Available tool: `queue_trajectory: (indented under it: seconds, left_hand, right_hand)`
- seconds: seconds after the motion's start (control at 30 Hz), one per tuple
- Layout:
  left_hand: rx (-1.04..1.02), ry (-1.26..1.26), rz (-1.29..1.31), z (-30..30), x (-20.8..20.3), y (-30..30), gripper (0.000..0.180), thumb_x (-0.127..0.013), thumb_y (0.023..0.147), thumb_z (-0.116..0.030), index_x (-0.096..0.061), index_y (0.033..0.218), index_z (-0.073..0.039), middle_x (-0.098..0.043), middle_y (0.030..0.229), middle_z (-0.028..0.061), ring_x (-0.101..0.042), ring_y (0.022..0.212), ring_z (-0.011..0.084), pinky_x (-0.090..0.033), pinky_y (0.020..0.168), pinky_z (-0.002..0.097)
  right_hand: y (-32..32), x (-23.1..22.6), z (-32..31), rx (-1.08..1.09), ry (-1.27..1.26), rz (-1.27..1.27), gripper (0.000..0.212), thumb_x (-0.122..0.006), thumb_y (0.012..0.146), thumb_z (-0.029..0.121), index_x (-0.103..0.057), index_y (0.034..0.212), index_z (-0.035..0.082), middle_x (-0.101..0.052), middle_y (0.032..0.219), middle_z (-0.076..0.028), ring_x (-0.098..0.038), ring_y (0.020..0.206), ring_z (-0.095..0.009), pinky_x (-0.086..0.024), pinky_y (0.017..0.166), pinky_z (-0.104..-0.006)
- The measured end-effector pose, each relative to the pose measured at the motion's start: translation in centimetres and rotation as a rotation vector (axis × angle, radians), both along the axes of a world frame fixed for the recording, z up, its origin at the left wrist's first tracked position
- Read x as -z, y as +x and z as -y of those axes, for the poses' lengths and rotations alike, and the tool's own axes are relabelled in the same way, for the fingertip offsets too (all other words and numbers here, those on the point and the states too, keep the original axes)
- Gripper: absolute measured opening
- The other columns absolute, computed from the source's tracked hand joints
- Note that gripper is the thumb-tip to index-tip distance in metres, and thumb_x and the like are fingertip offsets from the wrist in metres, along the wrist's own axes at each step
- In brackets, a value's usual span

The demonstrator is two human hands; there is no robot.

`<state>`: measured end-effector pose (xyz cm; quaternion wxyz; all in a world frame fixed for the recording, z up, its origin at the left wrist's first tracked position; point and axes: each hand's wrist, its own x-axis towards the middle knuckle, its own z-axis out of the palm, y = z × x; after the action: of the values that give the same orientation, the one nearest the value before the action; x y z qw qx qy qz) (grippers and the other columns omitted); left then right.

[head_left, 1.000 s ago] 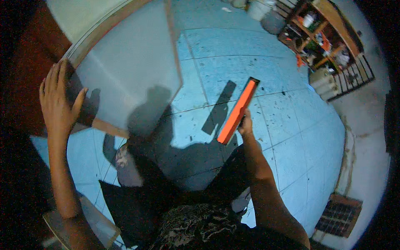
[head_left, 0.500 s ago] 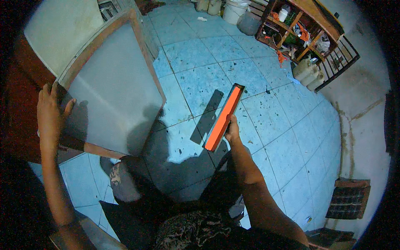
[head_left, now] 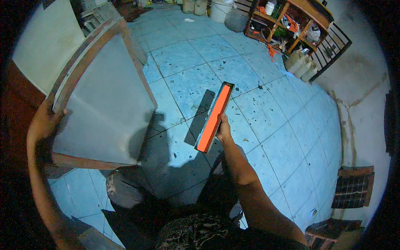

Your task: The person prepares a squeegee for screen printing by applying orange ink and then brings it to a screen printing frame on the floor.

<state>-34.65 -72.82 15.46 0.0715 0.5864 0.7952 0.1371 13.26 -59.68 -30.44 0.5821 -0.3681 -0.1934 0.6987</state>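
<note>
My right hand (head_left: 224,131) is closed round the side of a long, narrow scoop coater (head_left: 213,118), a trough with dark ends and bright orange inside. It is held at a slant above the floor, its shadow beside it. On the left, a wooden screen printing frame (head_left: 83,161) with pale grey mesh (head_left: 104,104) leans tilted in front of me. My left hand (head_left: 43,121) grips its left edge, thumb on the mesh side and the other fingers mostly hidden behind the wood. The scoop coater is apart from the mesh.
Dark flecks dot the blue tiled floor (head_left: 266,121). At the far right stand a wooden shelf (head_left: 287,25) full of clutter, pale jerrycans (head_left: 301,64) and a white bucket (head_left: 221,11). A pale panel (head_left: 46,41) lies behind the frame; a wall (head_left: 362,112) bounds the right.
My left hand has gone from loosely spread fingers to a grip on the frame's edge. The frame, scoop coater and background have all shifted somewhat left in view.
</note>
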Motion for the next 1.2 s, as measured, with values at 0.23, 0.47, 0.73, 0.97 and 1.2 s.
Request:
queue_trajectory:
  seconds: [0.23, 0.47, 0.73, 0.97, 1.2]
  left_hand:
    - [-0.091, -0.074, 0.192, 1.0, -0.7, -0.5, 0.047, -0.062, 0.089, -0.03, -0.053, 0.124, 0.0, -0.059, 0.088, 0.0055, -0.05, 0.07, 0.0123, -0.043, 0.063, 0.0284]
    - [-0.028, -0.01, 0.46, 0.0, 1.2, 1.5, 0.05, -0.059, 0.091, -0.034, -0.052, 0.12, 0.005, -0.059, 0.092, 0.0054, -0.051, 0.078, 0.0119, -0.042, 0.07, 0.0255]
    - [0.021, -0.092, 0.501, -1.2, 5.6, 2.8, 0.051, -0.056, 0.091, -0.039, -0.052, 0.121, 0.003, -0.057, 0.104, 0.0086, -0.05, 0.097, 0.0156, -0.038, 0.088, 0.0267]
    - [0.025, -0.144, 0.495, -2.3, 7.4, 3.4, 0.048, -0.056, 0.091, -0.041, -0.053, 0.116, 0.0, -0.055, 0.1, 0.0058, -0.047, 0.096, 0.0145, -0.036, 0.089, 0.0265]
    - [-0.034, -0.121, 0.363, -1.9, 7.9, 3.3, 0.041, -0.056, 0.091, -0.041, -0.058, 0.106, -0.002, -0.055, 0.087, 0.0012, -0.046, 0.085, 0.0119, -0.037, 0.082, 0.0258]
  right_hand:
    - [0.3, 2.4, -0.9, -0.013, -0.046, -0.038, 0.044, -0.05, 0.093, 0.047, -0.048, 0.121, 0.012, -0.058, 0.107, -0.008, -0.058, 0.099, -0.023, -0.049, 0.088, -0.0415]
    - [0.6, -0.6, 0.8, -0.028, -0.028, 0.022, 0.04, -0.049, 0.094, 0.043, -0.046, 0.119, 0.011, -0.058, 0.107, -0.009, -0.059, 0.096, -0.026, -0.051, 0.084, -0.0444]
    - [0.6, 1.7, 1.4, -0.083, -0.055, 0.225, 0.041, -0.051, 0.096, 0.038, -0.044, 0.125, 0.009, -0.057, 0.098, -0.004, -0.058, 0.084, -0.018, -0.051, 0.072, -0.0332]
    - [0.4, 6.9, 3.1, -0.01, -0.162, 0.325, 0.031, -0.047, 0.098, 0.034, -0.048, 0.118, 0.01, -0.053, 0.076, 0.001, -0.049, 0.06, -0.011, -0.043, 0.052, -0.0264]
    - [-2.0, 8.6, 6.2, -0.002, -0.294, 0.322, 0.028, -0.048, 0.098, 0.031, -0.049, 0.118, 0.011, -0.053, 0.075, 0.0, -0.05, 0.061, -0.011, -0.043, 0.052, -0.0262]
